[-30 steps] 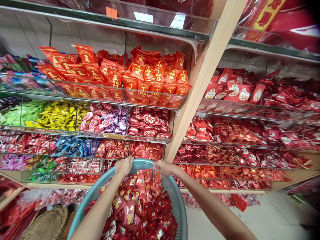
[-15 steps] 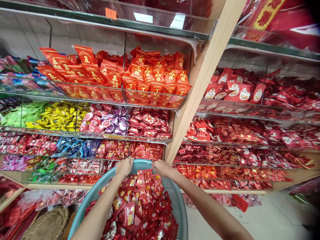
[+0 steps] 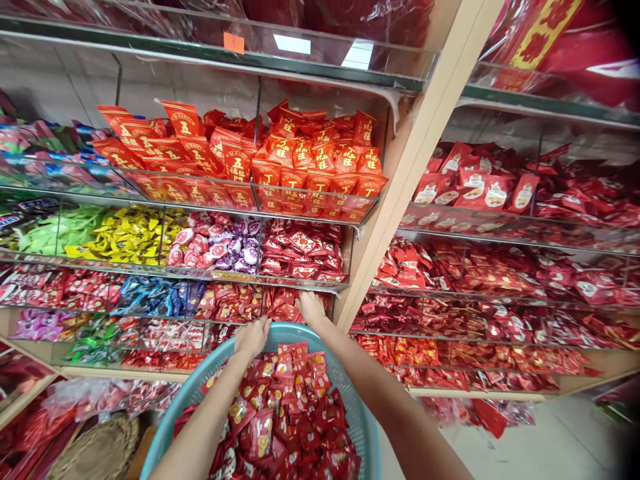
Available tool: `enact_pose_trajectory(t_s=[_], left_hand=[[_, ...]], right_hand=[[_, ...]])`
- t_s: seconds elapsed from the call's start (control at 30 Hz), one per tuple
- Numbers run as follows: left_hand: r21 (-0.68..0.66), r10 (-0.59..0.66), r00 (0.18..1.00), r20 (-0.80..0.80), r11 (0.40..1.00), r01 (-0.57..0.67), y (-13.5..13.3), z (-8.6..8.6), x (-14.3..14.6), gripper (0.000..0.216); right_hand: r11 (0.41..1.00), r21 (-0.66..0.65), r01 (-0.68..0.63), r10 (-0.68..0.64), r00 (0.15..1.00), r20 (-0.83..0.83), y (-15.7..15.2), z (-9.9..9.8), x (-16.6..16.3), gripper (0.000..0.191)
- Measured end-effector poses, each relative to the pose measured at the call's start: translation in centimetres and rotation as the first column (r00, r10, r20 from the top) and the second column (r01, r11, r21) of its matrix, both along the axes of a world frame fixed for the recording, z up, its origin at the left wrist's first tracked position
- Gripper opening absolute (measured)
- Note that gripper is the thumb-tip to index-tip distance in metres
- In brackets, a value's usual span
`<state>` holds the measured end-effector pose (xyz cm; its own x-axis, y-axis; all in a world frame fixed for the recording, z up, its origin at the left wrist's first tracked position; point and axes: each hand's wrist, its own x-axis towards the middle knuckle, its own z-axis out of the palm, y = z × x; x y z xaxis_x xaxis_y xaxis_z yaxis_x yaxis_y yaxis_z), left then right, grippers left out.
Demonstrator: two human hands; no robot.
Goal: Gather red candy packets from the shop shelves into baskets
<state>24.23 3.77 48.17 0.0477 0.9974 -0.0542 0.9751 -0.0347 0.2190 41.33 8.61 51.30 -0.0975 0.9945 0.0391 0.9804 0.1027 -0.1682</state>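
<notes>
While the left hand (image 3: 253,339) is curled tight over the far rim of the blue-green plastic basket (image 3: 364,407), the right hand (image 3: 312,308) reaches past that rim to the small red sweet packets (image 3: 281,301) on a low shelf. Its fingertips are hidden among the packets and under the shelf above, so I cannot tell if they are pinching one. The two hands are apart, with the right one a bit farther in.

The basket is right in front of the person, below the shelves, and both arms go over it. It has lots of little holes in its side. Inside is a big heap of red wrapped sweets (image 3: 290,427), and some have orange slices printed on them.

Just above the right hand are red and white sweets (image 3: 303,247). Next to them, going left, are round purple and white sweets (image 3: 246,245), then yellow sweets (image 3: 131,235) and light green sweets (image 3: 65,230). Higher up stand shiny red packs with gold writing (image 3: 300,157). A wooden post (image 3: 400,180) leans across the view, with more red packets on its right. Down at the left is a brown woven basket (image 3: 93,450).
</notes>
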Motion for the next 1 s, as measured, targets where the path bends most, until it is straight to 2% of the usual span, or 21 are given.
enact_pose_trajectory(t_s=[0.4,0.57,0.67,0.73,0.87,1.0], left_hand=[[-0.006,0.006,1.000,-0.006,1.000,-0.006,-0.2,0.5,0.2,0.049],[-0.004,-0.004,1.000,-0.013,1.000,0.004,-0.2,0.7,0.3,0.049],[-0.004,-0.001,1.000,-0.026,1.000,0.001,-0.2,0.8,0.4,0.049],[-0.005,-0.003,1.000,-0.027,1.000,0.002,-0.2,0.8,0.4,0.049],[-0.007,-0.004,0.999,-0.034,1.000,0.004,-0.2,0.8,0.4,0.048],[-0.015,-0.001,0.999,-0.040,1.000,0.000,-0.1,0.4,0.3,0.049]], right_hand=[[0.999,0.029,-0.046,0.045,0.998,0.039,0.5,-0.7,-0.2,0.028],[0.994,0.099,-0.041,0.039,0.999,0.022,-1.2,-0.2,1.3,0.029],[0.978,0.178,-0.109,0.123,0.990,-0.067,-3.2,0.2,2.6,0.024],[0.952,0.226,-0.208,0.247,0.955,-0.164,-4.7,0.5,3.5,0.021],[0.878,0.278,-0.390,0.472,0.806,-0.358,-7.2,1.0,4.6,0.019],[0.851,0.105,-0.514,0.482,0.686,-0.545,-8.7,1.0,4.8,0.015]])
